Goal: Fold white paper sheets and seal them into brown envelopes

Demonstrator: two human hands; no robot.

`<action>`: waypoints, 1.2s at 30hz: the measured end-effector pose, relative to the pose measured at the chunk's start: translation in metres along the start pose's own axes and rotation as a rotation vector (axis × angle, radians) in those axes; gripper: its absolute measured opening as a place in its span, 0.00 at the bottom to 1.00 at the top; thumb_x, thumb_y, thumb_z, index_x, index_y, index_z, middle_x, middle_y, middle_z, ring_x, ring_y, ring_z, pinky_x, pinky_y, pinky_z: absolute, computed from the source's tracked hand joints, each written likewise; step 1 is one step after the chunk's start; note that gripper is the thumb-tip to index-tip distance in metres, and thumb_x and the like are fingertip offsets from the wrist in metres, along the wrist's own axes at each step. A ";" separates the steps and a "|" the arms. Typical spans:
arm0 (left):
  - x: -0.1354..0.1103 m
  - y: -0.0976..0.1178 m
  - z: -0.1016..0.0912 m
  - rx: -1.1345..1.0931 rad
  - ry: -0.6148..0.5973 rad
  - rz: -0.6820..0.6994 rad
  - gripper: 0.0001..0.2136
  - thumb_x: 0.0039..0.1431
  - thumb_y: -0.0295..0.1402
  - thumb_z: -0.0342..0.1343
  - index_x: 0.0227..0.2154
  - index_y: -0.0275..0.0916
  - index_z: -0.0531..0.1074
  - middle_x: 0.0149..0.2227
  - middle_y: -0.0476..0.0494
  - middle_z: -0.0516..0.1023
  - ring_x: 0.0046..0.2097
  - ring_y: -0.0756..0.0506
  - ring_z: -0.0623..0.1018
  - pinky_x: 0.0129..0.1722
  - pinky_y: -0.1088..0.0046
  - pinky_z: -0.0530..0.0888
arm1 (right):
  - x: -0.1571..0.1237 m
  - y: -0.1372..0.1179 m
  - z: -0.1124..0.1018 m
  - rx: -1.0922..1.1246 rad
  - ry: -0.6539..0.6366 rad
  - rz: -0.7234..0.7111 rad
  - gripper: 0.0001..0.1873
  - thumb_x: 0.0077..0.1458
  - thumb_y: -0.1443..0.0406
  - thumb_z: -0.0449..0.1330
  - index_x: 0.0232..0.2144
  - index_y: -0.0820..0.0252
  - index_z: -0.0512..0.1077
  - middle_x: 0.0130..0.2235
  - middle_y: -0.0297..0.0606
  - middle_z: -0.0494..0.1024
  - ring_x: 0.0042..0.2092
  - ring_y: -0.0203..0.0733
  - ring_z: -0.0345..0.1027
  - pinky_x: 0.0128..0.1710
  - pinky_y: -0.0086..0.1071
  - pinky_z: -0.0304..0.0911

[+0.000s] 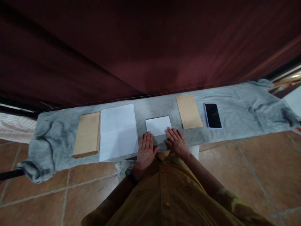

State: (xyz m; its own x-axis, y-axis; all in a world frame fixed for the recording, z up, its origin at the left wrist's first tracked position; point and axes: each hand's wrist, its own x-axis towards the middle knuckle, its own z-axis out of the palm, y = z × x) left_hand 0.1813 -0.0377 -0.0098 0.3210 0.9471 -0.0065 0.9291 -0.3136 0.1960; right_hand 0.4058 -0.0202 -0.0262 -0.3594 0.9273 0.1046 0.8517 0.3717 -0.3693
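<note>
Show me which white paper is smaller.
The small white paper, at the fingertips of the left hand and right hand; the large white paper lies farther left.

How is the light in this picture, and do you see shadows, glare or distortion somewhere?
Head view: dim light, the dark red fabric nearly black at the top; head view again: a soft shadow on the large white paper, distinct edges on the small white paper, no strong glare on the phone, apparent stretching near the side edges.
</note>
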 end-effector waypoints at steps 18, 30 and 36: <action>0.080 -0.002 -0.001 0.081 0.005 -0.107 0.30 0.71 0.39 0.42 0.68 0.21 0.53 0.71 0.23 0.52 0.73 0.35 0.50 0.71 0.51 0.53 | -0.003 0.000 0.000 -0.066 0.050 -0.005 0.30 0.71 0.58 0.50 0.70 0.57 0.54 0.70 0.41 0.59 0.71 0.51 0.52 0.70 0.51 0.46; 0.079 -0.003 0.006 0.050 -0.001 -0.124 0.30 0.69 0.35 0.43 0.69 0.21 0.49 0.72 0.22 0.46 0.74 0.33 0.46 0.71 0.47 0.51 | 0.048 -0.030 0.000 0.011 0.027 -0.027 0.26 0.72 0.58 0.46 0.66 0.62 0.63 0.69 0.45 0.61 0.71 0.51 0.51 0.70 0.50 0.47; 0.071 -0.006 0.005 0.025 0.010 -0.103 0.30 0.69 0.35 0.44 0.70 0.27 0.49 0.73 0.29 0.46 0.74 0.36 0.45 0.71 0.48 0.51 | 0.065 -0.025 0.014 -0.031 0.051 -0.019 0.26 0.71 0.59 0.47 0.66 0.60 0.63 0.70 0.45 0.59 0.70 0.52 0.52 0.70 0.51 0.47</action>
State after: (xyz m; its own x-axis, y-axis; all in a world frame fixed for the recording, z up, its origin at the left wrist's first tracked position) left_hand 0.1990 0.0310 -0.0167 0.2216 0.9750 -0.0159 0.9615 -0.2158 0.1701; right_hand 0.3553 0.0300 -0.0233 -0.3565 0.9207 0.1588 0.8565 0.3900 -0.3382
